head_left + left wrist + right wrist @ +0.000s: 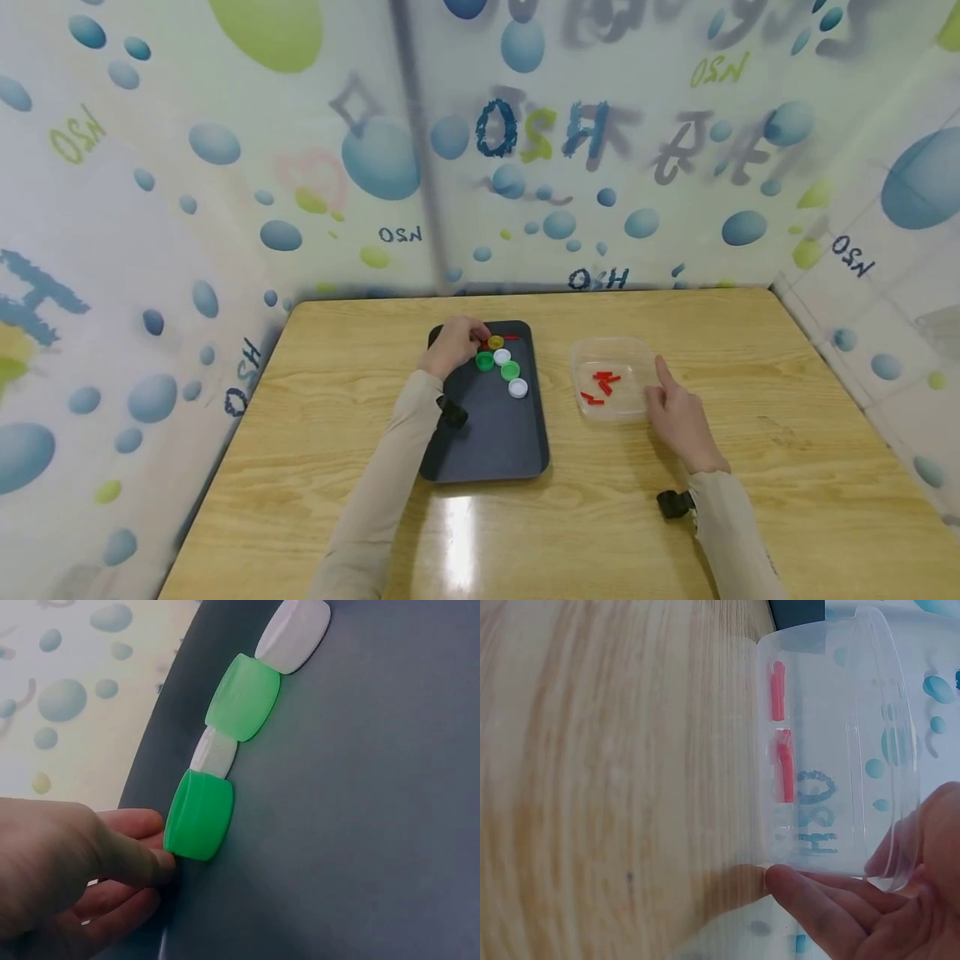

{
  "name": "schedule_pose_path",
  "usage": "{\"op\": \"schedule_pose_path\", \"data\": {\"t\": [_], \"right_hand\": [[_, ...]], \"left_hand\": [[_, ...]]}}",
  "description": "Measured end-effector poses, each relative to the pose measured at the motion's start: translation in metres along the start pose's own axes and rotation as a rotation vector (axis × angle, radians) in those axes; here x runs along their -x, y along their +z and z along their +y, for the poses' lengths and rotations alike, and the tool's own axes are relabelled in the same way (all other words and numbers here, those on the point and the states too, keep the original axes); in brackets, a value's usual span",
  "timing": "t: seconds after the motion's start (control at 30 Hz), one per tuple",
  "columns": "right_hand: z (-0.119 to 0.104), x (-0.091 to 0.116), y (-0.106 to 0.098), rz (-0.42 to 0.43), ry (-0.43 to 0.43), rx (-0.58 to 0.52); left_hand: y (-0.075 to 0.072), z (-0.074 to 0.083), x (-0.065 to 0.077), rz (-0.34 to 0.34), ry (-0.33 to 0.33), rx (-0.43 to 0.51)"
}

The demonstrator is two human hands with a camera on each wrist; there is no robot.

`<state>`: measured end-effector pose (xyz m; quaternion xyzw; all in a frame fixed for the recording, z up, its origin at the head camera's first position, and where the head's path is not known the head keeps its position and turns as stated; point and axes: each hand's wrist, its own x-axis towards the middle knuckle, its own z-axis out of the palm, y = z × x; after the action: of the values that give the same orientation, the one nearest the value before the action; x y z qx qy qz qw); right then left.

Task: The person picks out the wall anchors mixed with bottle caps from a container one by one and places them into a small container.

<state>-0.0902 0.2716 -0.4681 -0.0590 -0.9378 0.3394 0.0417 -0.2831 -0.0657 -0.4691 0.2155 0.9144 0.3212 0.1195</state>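
My left hand (455, 344) reaches over the far end of a dark grey tray (487, 450), thumb and fingertips pinching a small red stick (485, 344) beside a yellow bottle cap (496, 342). In the left wrist view the stick is hidden, and a green bottle cap (199, 815) stands in front of those fingertips. White and green caps run in a slanting row from there, including a light green cap (510, 370) and a white cap (517, 388). My right hand (682, 421) grips the near right side of a clear plastic container (626, 408).
Several red sticks (604, 383) lie inside the container. Another red stick (512, 337) lies in the tray, right of the yellow cap. Both vessels stand on a wooden table (300, 433), with a patterned curtain (525, 250) behind its far edge.
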Motion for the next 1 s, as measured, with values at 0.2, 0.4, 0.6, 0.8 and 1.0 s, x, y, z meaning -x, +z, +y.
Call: {"op": "schedule_pose_path", "data": {"t": [0.2, 0.4, 0.6, 0.8, 1.0], "right_hand": [[-0.0018, 0.0003, -0.0014, 0.001, 0.005, 0.003], [-0.0019, -0.0005, -0.0002, 0.01, -0.014, -0.003], [-0.0009, -0.0009, 0.0, 0.012, -0.002, 0.007], [-0.0012, -0.0004, -0.0004, 0.019, -0.006, 0.018], [-0.0023, 0.0004, -0.001, 0.027, -0.012, 0.023]], "left_hand": [[-0.0001, 0.0003, -0.0015, 0.003, -0.025, -0.087], [0.0007, 0.0011, 0.0002, 0.002, -0.053, -0.127], [0.0003, -0.0008, 0.0013, 0.043, -0.06, -0.136], [0.0, -0.0019, 0.0044, 0.085, -0.038, -0.134], [0.0014, -0.0036, 0.007, 0.104, -0.016, -0.129]]}}
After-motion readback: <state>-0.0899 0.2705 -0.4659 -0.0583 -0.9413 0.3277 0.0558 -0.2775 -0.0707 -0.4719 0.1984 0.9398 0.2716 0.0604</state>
